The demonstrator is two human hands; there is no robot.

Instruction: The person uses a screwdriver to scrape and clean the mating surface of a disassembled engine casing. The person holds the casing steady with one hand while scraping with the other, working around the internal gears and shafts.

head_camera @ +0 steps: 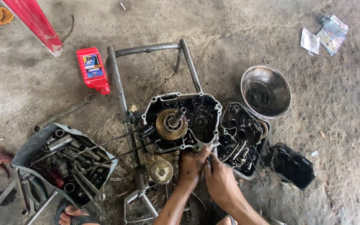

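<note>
Hands meet at the lower rim of the engine case (pixel 183 121); left hand (pixel 191 166) and right hand (pixel 219 179) pinch there, the thing held too small to tell; red oil bottle (pixel 92 69) upper left, torn packets (pixel 325 34) upper right, on stained concrete floor (pixel 338 108).

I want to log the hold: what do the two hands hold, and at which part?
Both hands meet at the near rim of the engine case. The fingers hide the contact, so whether they grip the rim or some small part cannot be told.
</note>
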